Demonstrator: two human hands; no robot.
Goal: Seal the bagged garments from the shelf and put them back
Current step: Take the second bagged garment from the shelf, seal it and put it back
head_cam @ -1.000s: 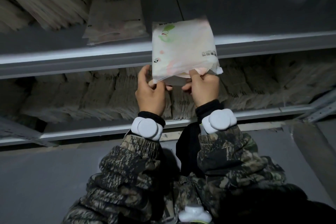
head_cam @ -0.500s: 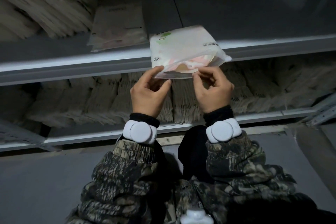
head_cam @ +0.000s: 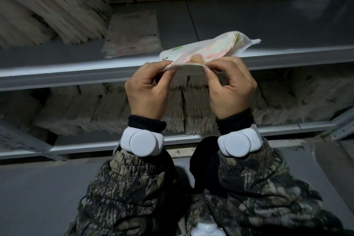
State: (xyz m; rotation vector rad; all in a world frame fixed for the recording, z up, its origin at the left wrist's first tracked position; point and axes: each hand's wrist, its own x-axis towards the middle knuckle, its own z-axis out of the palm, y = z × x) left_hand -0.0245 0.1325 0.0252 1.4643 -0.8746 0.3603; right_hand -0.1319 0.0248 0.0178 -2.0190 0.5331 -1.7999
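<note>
Printing on the held bag (head_cam: 203, 51) smeared by motion blur, unreadable. Garment inside seen only as pale pink and cream patches. Fingertips of left hand (head_cam: 147, 90) and right hand (head_cam: 229, 90) tucked behind the bag's near edge, seal state impossible to tell. Lettering on the flat bag on the shelf (head_cam: 132, 32) too small and dim. Stacked bags (head_cam: 47, 2) at upper left cut by the edge. Both sleeves cropped at the bottom.

Glossy clear plastic bag (head_cam: 203, 51), smooth painted-metal shelf (head_cam: 76, 72), seemingly cloth garment inside
</note>
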